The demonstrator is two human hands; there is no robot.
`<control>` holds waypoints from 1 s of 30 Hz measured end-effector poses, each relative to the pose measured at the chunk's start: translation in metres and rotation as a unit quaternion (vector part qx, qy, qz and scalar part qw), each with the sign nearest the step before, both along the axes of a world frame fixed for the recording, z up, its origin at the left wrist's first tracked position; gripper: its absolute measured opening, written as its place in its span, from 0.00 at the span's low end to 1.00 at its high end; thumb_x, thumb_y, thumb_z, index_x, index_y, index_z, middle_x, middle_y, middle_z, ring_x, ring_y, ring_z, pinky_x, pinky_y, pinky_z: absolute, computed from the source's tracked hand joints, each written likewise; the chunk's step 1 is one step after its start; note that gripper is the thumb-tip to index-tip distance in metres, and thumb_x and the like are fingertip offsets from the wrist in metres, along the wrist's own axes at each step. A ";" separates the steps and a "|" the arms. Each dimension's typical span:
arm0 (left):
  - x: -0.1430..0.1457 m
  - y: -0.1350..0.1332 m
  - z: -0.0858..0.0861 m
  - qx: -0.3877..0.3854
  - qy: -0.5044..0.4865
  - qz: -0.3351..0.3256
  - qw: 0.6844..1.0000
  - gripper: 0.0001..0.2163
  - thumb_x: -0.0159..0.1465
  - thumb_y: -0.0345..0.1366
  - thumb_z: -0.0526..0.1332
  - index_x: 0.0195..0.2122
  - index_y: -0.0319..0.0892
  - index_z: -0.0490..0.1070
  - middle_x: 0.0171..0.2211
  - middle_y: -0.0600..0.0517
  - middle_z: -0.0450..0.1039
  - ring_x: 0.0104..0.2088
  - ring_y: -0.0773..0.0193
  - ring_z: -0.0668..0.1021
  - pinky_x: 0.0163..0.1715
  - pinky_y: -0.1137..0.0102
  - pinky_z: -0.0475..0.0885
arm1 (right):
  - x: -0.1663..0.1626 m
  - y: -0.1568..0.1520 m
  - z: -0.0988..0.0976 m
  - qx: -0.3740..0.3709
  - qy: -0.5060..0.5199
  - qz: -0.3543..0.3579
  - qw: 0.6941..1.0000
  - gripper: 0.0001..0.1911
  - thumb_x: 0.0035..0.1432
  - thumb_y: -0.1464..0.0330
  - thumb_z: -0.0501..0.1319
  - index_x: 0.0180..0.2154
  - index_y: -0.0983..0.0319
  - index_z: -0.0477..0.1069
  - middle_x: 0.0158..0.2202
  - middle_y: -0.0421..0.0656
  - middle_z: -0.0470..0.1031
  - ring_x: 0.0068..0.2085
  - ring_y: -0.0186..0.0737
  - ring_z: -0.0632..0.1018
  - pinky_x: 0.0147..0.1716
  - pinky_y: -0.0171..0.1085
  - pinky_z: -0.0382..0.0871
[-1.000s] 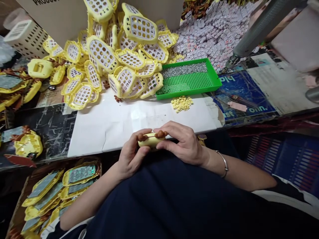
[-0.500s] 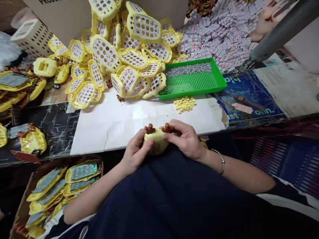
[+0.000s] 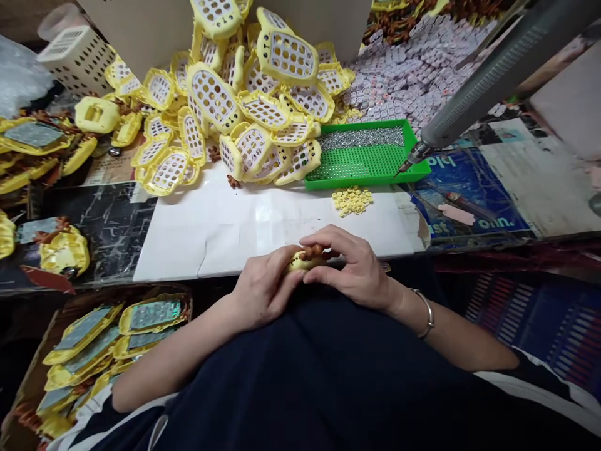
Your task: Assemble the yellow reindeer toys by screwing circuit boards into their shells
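Between my hands, at the near edge of the white sheet, is a yellow plastic toy casing [image 3: 297, 262] with brown antler-shaped pieces [image 3: 313, 252] at its top. My left hand [image 3: 263, 285] is closed around its left side. My right hand [image 3: 354, 263] curls over the right side, fingers and thumb on the casing by the brown pieces. Most of the casing is hidden by my fingers. Beyond my hands lies a small heap of yellow plastic parts [image 3: 352, 200] on the white sheet [image 3: 225, 225].
A green tray [image 3: 366, 178] of small metal screws stands behind. Left of it are piled yellow casings with perforated white panels [image 3: 213, 94]. A grey electric screwdriver [image 3: 460, 106] hangs over the tray's right end. Below left, a box holds casings with circuit boards [image 3: 153, 315].
The casing has been tilted and turned in my hands, so less of its yellow face shows. My right hand has wrapped further over it. The screwdriver has swung left over the tray.
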State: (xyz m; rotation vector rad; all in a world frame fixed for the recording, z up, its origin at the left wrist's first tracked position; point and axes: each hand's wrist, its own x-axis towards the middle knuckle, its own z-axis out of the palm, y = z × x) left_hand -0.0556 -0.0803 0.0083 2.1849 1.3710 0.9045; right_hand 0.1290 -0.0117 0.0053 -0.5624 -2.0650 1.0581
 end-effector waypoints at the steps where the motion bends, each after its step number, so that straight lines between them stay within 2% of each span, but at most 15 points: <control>1: 0.000 0.000 0.000 -0.022 0.009 -0.012 1.000 0.10 0.68 0.34 0.51 0.49 0.38 0.64 0.35 0.48 0.78 0.28 0.66 0.77 0.28 0.73 0.69 | 0.000 -0.001 0.000 -0.011 -0.012 -0.006 1.000 0.20 0.54 0.63 0.68 0.47 0.63 0.70 0.36 0.42 0.75 0.37 0.33 0.76 0.34 0.30 0.72; 5: -0.002 -0.001 0.002 -0.153 -0.022 -0.081 0.985 0.11 0.69 0.35 0.51 0.50 0.38 0.64 0.37 0.48 0.78 0.32 0.65 0.78 0.31 0.73 0.71 | 0.003 -0.006 -0.001 -0.046 -0.060 -0.012 0.997 0.11 0.56 0.66 0.67 0.40 0.63 0.74 0.32 0.40 0.74 0.33 0.31 0.76 0.33 0.30 0.71; 7: -0.002 -0.002 0.003 -0.174 -0.037 -0.082 0.981 0.11 0.68 0.34 0.53 0.51 0.38 0.64 0.39 0.47 0.78 0.35 0.64 0.79 0.34 0.72 0.72 | 0.004 -0.009 -0.001 -0.030 -0.079 -0.007 0.996 0.11 0.56 0.67 0.66 0.40 0.65 0.75 0.32 0.42 0.74 0.34 0.32 0.76 0.34 0.31 0.72; 10: 0.000 -0.005 0.003 -0.144 -0.020 -0.075 0.987 0.11 0.68 0.32 0.52 0.50 0.39 0.63 0.40 0.46 0.77 0.36 0.63 0.79 0.35 0.71 0.72 | 0.003 -0.014 -0.002 0.002 -0.099 -0.012 0.995 0.12 0.58 0.68 0.65 0.43 0.68 0.73 0.34 0.44 0.74 0.35 0.34 0.76 0.35 0.33 0.71; 16: 0.008 -0.005 0.003 -0.084 0.017 -0.069 0.994 0.04 0.67 0.31 0.50 0.40 0.41 0.62 0.30 0.51 0.74 0.25 0.65 0.76 0.24 0.73 0.69 | -0.002 -0.018 -0.009 0.057 -0.045 -0.038 0.997 0.04 0.60 0.70 0.62 0.34 0.66 0.72 0.26 0.38 0.65 0.27 0.30 0.69 0.27 0.31 0.66; 20: 0.011 -0.002 0.000 -0.056 0.030 -0.057 0.996 0.02 0.66 0.29 0.51 0.37 0.41 0.61 0.26 0.52 0.71 0.22 0.67 0.73 0.21 0.74 0.66 | -0.005 -0.015 -0.012 0.030 -0.025 -0.040 0.998 0.03 0.58 0.73 0.63 0.31 0.66 0.72 0.25 0.37 0.63 0.26 0.28 0.68 0.25 0.30 0.64; 24: 0.007 -0.003 -0.003 -0.030 0.049 -0.050 0.997 0.03 0.67 0.30 0.51 0.40 0.41 0.62 0.27 0.52 0.74 0.22 0.67 0.74 0.21 0.75 0.67 | -0.007 -0.010 -0.014 -0.013 -0.014 -0.030 0.999 0.02 0.56 0.72 0.65 0.33 0.64 0.73 0.26 0.37 0.66 0.27 0.28 0.70 0.26 0.30 0.66; 27: 0.003 -0.003 -0.003 -0.019 0.036 -0.037 0.998 0.07 0.68 0.33 0.52 0.45 0.39 0.64 0.30 0.51 0.76 0.24 0.68 0.77 0.24 0.75 0.69 | -0.004 -0.006 -0.015 -0.045 0.006 -0.021 0.999 0.06 0.55 0.70 0.67 0.37 0.63 0.75 0.28 0.37 0.69 0.29 0.28 0.72 0.30 0.30 0.70; 30: -0.001 -0.002 -0.002 -0.047 -0.005 -0.008 0.999 0.10 0.68 0.36 0.55 0.47 0.38 0.65 0.32 0.51 0.78 0.25 0.69 0.77 0.26 0.76 0.69 | 0.002 -0.004 -0.016 -0.089 0.005 -0.028 0.996 0.12 0.54 0.67 0.68 0.42 0.61 0.74 0.34 0.40 0.73 0.35 0.31 0.75 0.35 0.32 0.74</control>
